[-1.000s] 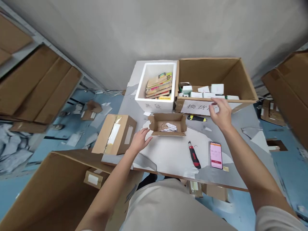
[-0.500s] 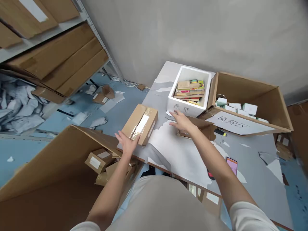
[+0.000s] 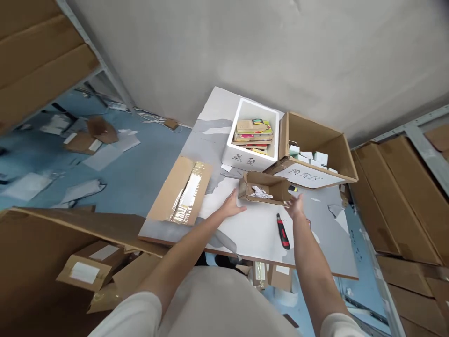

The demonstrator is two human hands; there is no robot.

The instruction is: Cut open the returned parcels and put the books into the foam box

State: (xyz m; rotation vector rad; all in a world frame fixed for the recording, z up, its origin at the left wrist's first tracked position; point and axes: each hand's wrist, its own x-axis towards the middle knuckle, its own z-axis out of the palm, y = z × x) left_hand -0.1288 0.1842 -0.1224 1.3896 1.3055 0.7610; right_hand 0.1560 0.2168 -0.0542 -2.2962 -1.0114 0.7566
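Observation:
A small uncovered cardboard box (image 3: 245, 187) lies on the table with crumpled white paper (image 3: 260, 192) inside. My left hand (image 3: 232, 206) is beside its left end, fingers spread, holding nothing. At its right end, my right hand (image 3: 295, 206) has its fingers apart, the fingertips at or close to the corner; whether they touch it I cannot tell. A red and black utility knife (image 3: 282, 231) rests on the table in front of the box. Left of my left hand lies a taped cardboard box (image 3: 185, 192) with a white label.
A white foam box (image 3: 242, 154) holding books and a large carton (image 3: 315, 174) with small white boxes stand at the back of the table (image 3: 252, 238). A big carton (image 3: 31, 262) with packages stands at lower left. Shelves with cartons (image 3: 396, 201) flank both sides.
My left hand has left the taped box and moved right to the small box. My right hand has shifted to that box's right end. The view has turned right.

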